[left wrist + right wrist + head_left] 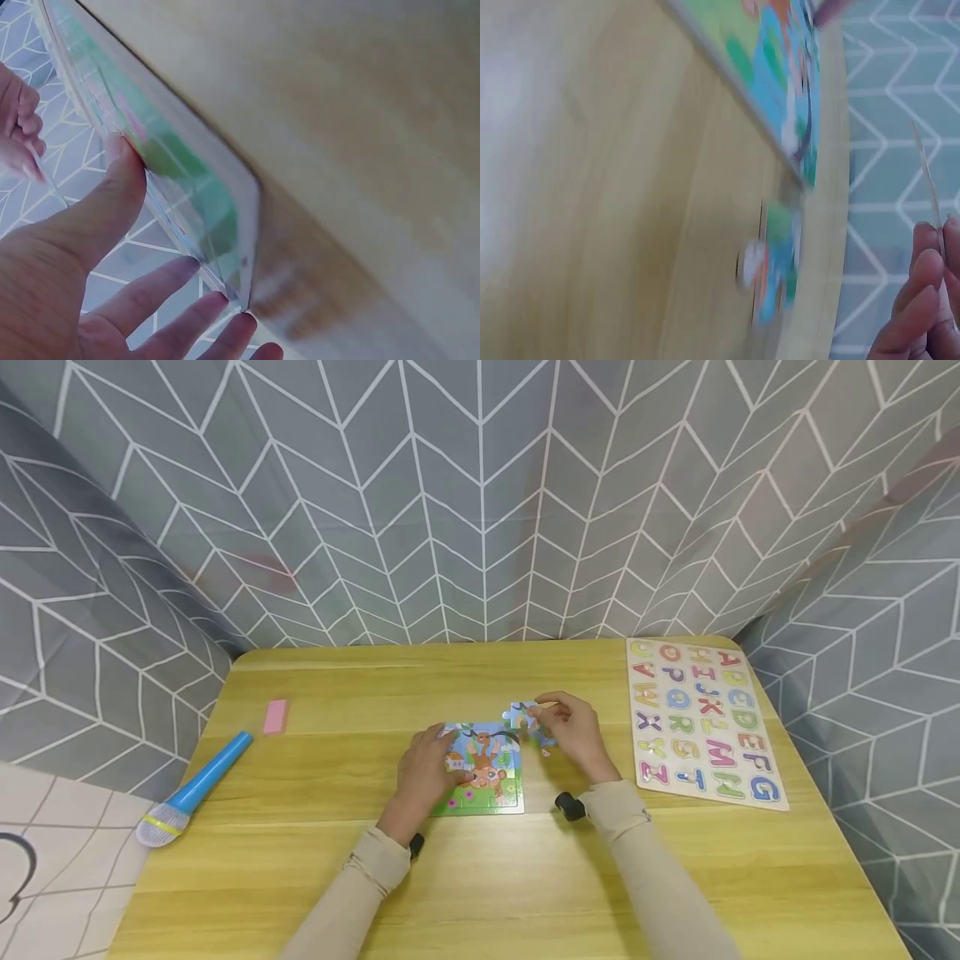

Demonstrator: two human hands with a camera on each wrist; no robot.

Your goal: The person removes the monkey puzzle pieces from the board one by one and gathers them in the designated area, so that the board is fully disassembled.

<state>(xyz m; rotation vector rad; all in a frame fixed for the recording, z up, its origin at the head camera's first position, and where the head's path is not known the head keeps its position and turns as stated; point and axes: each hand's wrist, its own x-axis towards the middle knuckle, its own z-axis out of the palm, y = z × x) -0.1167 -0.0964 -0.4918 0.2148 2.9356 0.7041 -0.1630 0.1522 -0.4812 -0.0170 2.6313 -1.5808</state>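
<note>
A jigsaw puzzle [486, 789] with a monkey picture lies flat on the table. At its left side is my left hand [424, 770]; the thumb [124, 169] rests on the picture and the loosely extended fingers touch the edge. My right hand [576, 733] pinches a puzzle piece [520, 713] between thumb and fingertips, raised past the puzzle's upper right corner. Seen from the right wrist, that piece is turned edge-on as a thin strip [928, 172]. Below the right hand, loose puzzle pieces [778, 262] lie on the wood beside the puzzle, partly hidden from the head camera.
To the right lies a white alphabet board [701, 789] with coloured letters. A blue toy microphone [206, 781] lies at the table's left edge, with a pink block [275, 717] near it. A grey patterned curtain [480, 527] hangs behind the wooden table [315, 868].
</note>
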